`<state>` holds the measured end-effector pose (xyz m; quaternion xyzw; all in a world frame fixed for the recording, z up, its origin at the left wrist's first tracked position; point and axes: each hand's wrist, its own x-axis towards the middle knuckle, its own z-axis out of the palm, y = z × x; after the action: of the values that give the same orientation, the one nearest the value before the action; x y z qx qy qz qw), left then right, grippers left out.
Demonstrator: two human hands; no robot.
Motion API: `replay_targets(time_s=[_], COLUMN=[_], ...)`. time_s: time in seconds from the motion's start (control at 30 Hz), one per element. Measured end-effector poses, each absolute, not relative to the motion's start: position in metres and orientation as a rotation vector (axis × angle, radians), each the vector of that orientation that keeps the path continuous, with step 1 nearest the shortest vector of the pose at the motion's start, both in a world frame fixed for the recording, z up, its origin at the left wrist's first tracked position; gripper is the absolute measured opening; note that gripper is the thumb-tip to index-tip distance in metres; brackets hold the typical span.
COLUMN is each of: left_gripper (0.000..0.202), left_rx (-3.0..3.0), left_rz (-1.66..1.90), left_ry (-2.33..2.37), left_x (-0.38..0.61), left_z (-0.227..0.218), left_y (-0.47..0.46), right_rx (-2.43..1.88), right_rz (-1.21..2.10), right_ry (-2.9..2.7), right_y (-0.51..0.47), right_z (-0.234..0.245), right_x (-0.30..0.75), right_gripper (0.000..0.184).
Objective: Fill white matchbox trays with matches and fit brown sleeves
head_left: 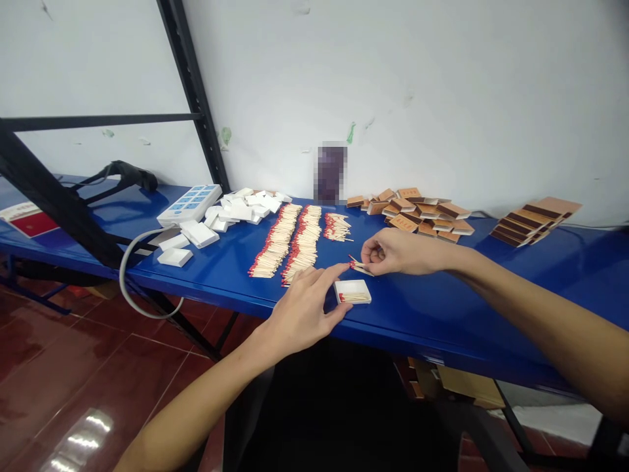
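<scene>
One white tray (362,301), with a few matches too crowded to count inside, heads toward nine o'clock, lies on the blue tabletop (491,288) between both grips: the left grip (305,307) at eight o'clock, thumb on its near edge, though I cannot tell whether it clasps the tray, and the right grip (388,252) at one, pinching several loose matches (362,267). Two long match rows (280,239) lie toward ten o'clock and one short row (337,227) near twelve. Farther out are overlapping white trays (240,211) and one power strip (190,204) at ten, heaped matchbox sleeves (413,210) at one, and stacked sleeves (533,219) between two and three.
</scene>
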<state>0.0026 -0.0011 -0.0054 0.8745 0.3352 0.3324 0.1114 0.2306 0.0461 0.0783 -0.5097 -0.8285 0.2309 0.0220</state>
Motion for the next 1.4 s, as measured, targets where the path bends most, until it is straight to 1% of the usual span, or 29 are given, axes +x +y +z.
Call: replay_targets(time_s=[0.13, 0.2, 0.3, 0.37, 0.57, 0.7, 0.77, 0.87, 0.93, 1.1, 1.23, 1.4], left_gripper=[0.057, 0.047, 0.024, 0.018, 0.020, 0.021, 0.021, 0.021, 0.023, 0.023, 0.022, 0.022], left_rx=[2.569, 2.579, 2.608, 2.625, 2.686, 2.743, 2.759, 2.751, 2.737, 2.729, 2.727, 2.719], left_rz=[0.997, 1.011, 1.012, 1.012, 0.937, 0.857, 0.841, 0.864, 0.893, 0.938, 0.953, 0.980], left_ry=[0.983, 0.969, 0.915, 0.891, 0.914, 0.925, 0.924, 0.923, 0.920, 0.900, 0.893, 0.891], left_x=[0.002, 0.003, 0.003, 0.004, 0.003, 0.002, 0.002, 0.002, 0.002, 0.003, 0.003, 0.002], left_z=[-0.006, -0.006, -0.005, -0.005, -0.004, 0.000, 0.000, -0.002, -0.003, -0.005, -0.006, -0.006], left_y=[0.000, 0.000, 0.001, 0.002, 0.000, -0.002, -0.003, -0.003, -0.003, -0.002, -0.001, 0.001], right_rx=[-1.475, -1.435, -1.412, -1.399, -1.439, -1.450, -1.480, -1.576, -1.670, -1.621, -1.571, -1.598], right_rz=[0.746, 0.746, 0.691, 0.621, 0.316, 0.358, 0.365, 0.273, 0.250, 0.469, 0.683, 0.768], right_ry=[-2.641, -2.701, -2.728, -2.748, -2.898, -2.897, -2.815, -2.667, -2.605, -2.612, -2.601, -2.689], right_y=[0.030, 0.023, 0.018, 0.016, 0.004, -0.001, 0.005, 0.023, 0.036, 0.055, 0.058, 0.059], right_z=[0.084, 0.082, 0.076, 0.072, 0.071, 0.078, 0.081, 0.081, 0.078, 0.066, 0.068, 0.075], right_x=[0.222, 0.216, 0.209, 0.207, 0.204, 0.206, 0.212, 0.224, 0.231, 0.236, 0.232, 0.225], right_gripper=[0.017, 0.015, 0.015, 0.018, 0.030, 0.035, 0.034, 0.031, 0.032, 0.042, 0.031, 0.020])
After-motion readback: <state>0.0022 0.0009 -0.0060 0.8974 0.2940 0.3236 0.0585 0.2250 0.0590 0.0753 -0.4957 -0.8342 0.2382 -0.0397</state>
